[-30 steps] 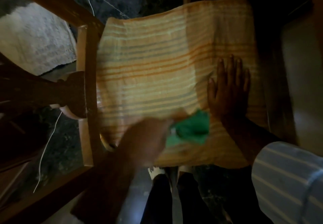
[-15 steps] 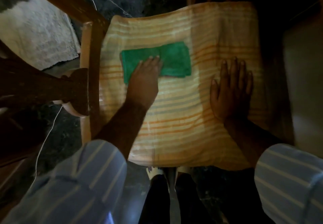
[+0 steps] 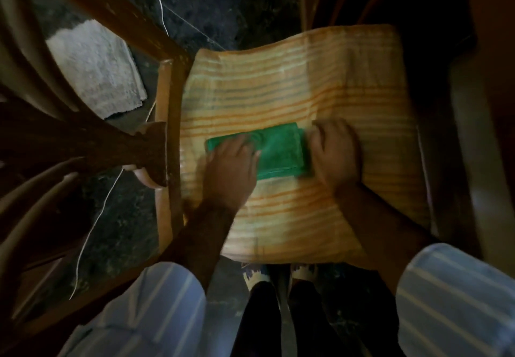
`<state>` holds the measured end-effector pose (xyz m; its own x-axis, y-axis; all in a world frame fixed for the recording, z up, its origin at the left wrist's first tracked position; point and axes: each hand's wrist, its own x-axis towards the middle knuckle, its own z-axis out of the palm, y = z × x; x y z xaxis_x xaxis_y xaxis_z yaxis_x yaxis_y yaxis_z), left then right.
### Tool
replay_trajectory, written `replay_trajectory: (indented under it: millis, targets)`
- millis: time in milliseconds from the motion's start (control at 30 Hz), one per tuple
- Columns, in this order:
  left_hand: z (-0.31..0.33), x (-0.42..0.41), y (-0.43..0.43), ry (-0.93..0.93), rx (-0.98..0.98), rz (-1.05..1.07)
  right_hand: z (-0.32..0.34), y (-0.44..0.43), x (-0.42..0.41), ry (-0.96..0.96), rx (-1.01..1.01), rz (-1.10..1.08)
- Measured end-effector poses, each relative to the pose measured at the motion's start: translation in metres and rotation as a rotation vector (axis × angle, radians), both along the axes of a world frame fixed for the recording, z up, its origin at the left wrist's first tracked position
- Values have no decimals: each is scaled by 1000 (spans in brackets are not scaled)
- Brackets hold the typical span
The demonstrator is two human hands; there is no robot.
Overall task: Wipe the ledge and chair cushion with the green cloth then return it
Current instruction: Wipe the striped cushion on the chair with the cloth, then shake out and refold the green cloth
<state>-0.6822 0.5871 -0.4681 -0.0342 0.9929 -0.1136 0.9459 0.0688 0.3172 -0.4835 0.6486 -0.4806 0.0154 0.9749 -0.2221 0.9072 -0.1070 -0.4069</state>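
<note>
The green cloth [image 3: 278,151] lay folded mid-cushion [image 3: 292,83]; the left hand [image 3: 230,174] pressed flat on it, fingers together, while the right hand [image 3: 335,156], fingers curled, touched its right edge.

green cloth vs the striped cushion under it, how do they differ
The green cloth is plain green; the striped cushion is yellow-orange with stripes. The cloth is small and folded into a rectangle; the cushion is far larger and covers the chair seat. The cloth lies on top, under the left hand; the cushion lies beneath. Both are soft fabric.
</note>
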Motion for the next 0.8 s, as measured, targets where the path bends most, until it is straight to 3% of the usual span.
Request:
replay_trajectory:
  millis: [67,133,233,333,533,700,800]
  targets:
    - [3,-13,13,128,-20,140,12,-7,-20,165,-129,-14]
    - [3,-27,22,138,-200,256,19,-10,-34,294,-262,-159]
    - [5,-37,32,-38,-365,352,18,-1,-39,441,-450,-352]
    - [26,-38,28,-242,-386,467,23,1,-39,695,-622,-488]
    - [92,-37,5,-694,-199,684,75,6,-51,988,-628,-622]
    - [193,-54,9,-620,70,751,151,26,-84,1156,-585,-514]
    - [269,-61,17,-634,179,729,196,39,-107,1417,-596,-460]
